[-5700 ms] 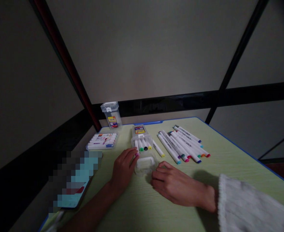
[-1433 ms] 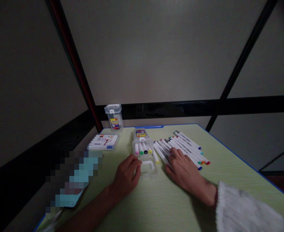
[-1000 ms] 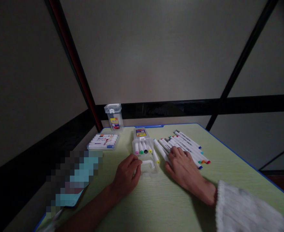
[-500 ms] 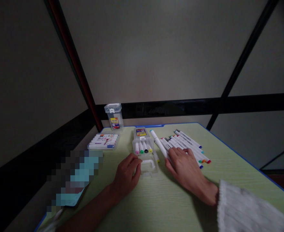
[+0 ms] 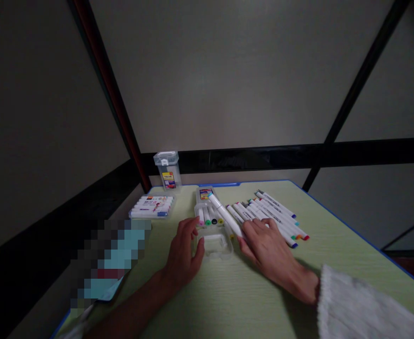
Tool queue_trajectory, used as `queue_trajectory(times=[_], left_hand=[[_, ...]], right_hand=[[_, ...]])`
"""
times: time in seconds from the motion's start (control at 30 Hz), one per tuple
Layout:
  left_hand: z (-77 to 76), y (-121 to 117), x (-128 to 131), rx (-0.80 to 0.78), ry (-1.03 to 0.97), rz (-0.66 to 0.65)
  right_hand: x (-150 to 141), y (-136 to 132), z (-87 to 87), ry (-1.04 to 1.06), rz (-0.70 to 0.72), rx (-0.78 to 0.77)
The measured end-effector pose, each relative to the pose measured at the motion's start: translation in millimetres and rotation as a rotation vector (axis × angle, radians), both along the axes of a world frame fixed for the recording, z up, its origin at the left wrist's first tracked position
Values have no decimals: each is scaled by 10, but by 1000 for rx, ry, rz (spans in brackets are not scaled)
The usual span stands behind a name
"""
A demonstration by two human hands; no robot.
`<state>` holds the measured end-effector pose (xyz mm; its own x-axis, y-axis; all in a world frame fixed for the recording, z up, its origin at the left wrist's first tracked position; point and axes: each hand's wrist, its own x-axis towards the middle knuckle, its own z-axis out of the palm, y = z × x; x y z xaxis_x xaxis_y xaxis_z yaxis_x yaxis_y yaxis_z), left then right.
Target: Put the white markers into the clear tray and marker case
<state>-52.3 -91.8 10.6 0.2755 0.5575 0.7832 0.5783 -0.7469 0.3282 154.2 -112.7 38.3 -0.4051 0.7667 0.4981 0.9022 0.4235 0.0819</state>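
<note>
A white marker with a light blue end is pinched in my right hand. It slants up and left over a clear plastic case. The case lies with its lid open towards me, and several markers with pink, green, black and yellow ends are inside. My left hand is at the left edge of the lid, thumb and fingers apart; whether it touches the case I cannot tell. Several loose white markers lie side by side beyond and right of my right hand, partly hidden by it.
At the back left a clear lidded box stands upright. In front of it lies a flat pack of markers. A pixelated, light blue flat object is at the table's left edge. A wall rises behind the table.
My right hand has swung the marker's far end left, over the case. My left hand's thumb and fingers have spread apart at the lid.
</note>
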Motion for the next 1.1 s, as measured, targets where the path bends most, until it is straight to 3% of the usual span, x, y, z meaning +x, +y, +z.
queue_trajectory(times=[0.47, 0.9, 1.1], left_hand=[[-23, 9, -1, -1, -15, 17], [-18, 26, -8, -61, -12, 24], [1, 14, 8, -86, -32, 47]], right_hand=[[-23, -45, -21, -12, 184, -16], [-12, -31, -41, 15, 168, -23], [6, -59, -44, 164, 201, -80]])
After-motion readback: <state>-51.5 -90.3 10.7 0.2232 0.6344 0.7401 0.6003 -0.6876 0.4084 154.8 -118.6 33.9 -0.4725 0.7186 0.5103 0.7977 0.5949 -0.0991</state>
